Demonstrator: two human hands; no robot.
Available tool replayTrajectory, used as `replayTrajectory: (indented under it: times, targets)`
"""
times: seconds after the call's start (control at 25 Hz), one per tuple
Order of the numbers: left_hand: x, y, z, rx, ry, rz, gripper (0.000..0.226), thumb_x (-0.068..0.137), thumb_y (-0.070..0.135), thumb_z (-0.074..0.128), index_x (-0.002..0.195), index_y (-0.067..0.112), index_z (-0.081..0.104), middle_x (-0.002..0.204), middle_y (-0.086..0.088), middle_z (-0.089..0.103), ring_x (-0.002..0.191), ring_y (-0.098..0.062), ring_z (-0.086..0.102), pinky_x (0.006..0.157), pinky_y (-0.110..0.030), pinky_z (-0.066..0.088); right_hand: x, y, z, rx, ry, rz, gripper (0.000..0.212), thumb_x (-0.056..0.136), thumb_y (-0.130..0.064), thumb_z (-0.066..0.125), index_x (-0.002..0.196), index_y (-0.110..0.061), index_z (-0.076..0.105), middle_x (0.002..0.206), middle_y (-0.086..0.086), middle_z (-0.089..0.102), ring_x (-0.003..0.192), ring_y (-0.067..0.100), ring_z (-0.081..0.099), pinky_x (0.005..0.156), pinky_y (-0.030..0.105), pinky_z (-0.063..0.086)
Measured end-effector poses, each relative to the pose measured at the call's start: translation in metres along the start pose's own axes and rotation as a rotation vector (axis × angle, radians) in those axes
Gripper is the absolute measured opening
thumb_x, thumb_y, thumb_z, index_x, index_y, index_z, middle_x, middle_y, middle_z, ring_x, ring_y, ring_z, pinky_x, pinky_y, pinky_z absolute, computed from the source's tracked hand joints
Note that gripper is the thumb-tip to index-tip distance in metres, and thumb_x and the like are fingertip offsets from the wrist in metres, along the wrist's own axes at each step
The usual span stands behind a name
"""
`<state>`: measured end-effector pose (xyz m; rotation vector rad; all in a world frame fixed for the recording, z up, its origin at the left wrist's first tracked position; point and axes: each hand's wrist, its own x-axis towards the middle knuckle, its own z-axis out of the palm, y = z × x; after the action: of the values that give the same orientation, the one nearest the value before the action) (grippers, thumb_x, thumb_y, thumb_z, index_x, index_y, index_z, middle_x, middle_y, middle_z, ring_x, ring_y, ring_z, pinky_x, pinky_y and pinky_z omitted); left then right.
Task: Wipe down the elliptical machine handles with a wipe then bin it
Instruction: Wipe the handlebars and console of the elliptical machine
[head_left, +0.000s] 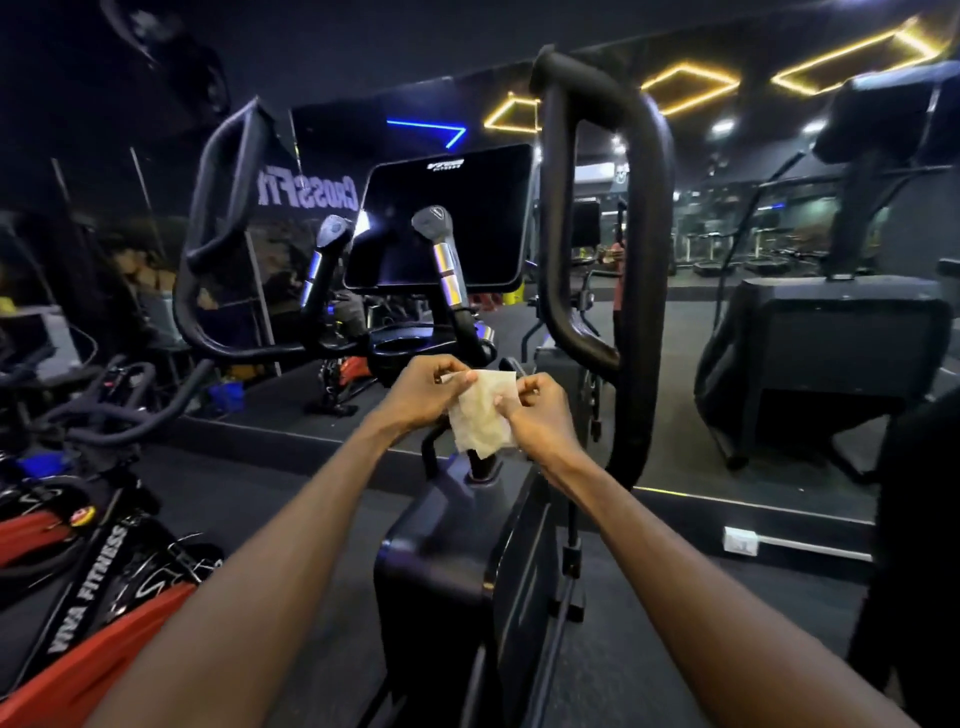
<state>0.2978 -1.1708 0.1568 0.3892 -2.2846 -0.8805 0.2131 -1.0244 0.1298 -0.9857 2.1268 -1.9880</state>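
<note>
A pale, creased wipe (480, 415) hangs between both hands in front of the elliptical machine. My left hand (428, 389) pinches its upper left corner and my right hand (537, 415) pinches its right edge. Above them rise the two short inner handles, the left one (324, 275) and the right one (447, 270), both with silver sensor bands. The big black loop handles stand further out, one on the left (218, 218) and one on the right (644, 249). The dark console screen (441, 223) sits between them. No bin is in view.
A red and black exercise bike (78, 545) marked VIVA FITNESS stands close on the left. The elliptical's black body (457, 561) is straight below my arms. A mirror wall lies ahead, and another black machine (831, 338) stands at the right.
</note>
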Motion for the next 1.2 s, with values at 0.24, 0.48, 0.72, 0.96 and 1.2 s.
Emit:
replayTrajectory:
  times: [0.24,0.48,0.72,0.96,1.2]
  targets:
    - [0.058,-0.013,-0.001,0.136,0.22,-0.07,0.011,0.081,0.025,0.079,0.083,0.016,0.074,0.077,0.0,0.071,0.066,-0.006,0.057,0.063,-0.018,0.047,0.068,0.012,0.033,-0.092,0.133,-0.021,0.011,0.09,-0.017,0.054,0.097,-0.015,0.045,0.088,0.0,0.059,0.082,0.021,0.057,0.068,0.034,0.04]
    - [0.097,-0.015,0.0,0.078,0.379,-0.084,0.006,0.082,0.014,0.078,0.082,0.012,0.072,0.071,0.002,0.067,0.055,0.001,0.056,0.053,-0.005,0.043,0.109,0.004,0.061,-0.23,0.267,-0.198,0.011,0.095,-0.02,0.057,0.105,-0.017,0.058,0.098,-0.008,0.046,0.095,0.011,0.043,0.09,0.034,0.039]
    - [0.125,-0.038,-0.011,0.056,0.452,-0.057,0.01,0.083,0.024,0.077,0.08,0.02,0.068,0.074,0.005,0.069,0.068,-0.011,0.065,0.07,-0.024,0.055,0.142,0.01,0.112,-0.063,0.112,-0.19,0.041,0.102,-0.033,0.03,0.101,-0.011,0.064,0.103,0.011,0.064,0.101,0.033,0.06,0.087,0.04,0.045]
    - [0.15,-0.051,-0.037,-0.021,0.596,-0.001,0.006,0.093,0.019,0.06,0.09,0.021,0.065,0.088,0.001,0.068,0.081,-0.016,0.065,0.079,-0.035,0.057,0.166,0.012,0.138,0.095,0.177,-0.071,0.057,0.093,-0.063,0.012,0.07,-0.029,0.051,0.083,0.002,0.064,0.091,0.034,0.062,0.087,0.045,0.045]
    - [0.177,-0.028,-0.025,-0.011,0.673,0.103,0.014,0.093,0.02,0.054,0.104,0.012,0.056,0.108,-0.005,0.048,0.09,-0.017,0.055,0.085,-0.031,0.05,0.184,0.018,0.14,0.201,0.226,0.095,0.064,0.092,-0.061,0.019,0.083,-0.016,0.063,0.088,0.009,0.069,0.085,0.027,0.066,0.082,0.043,0.047]
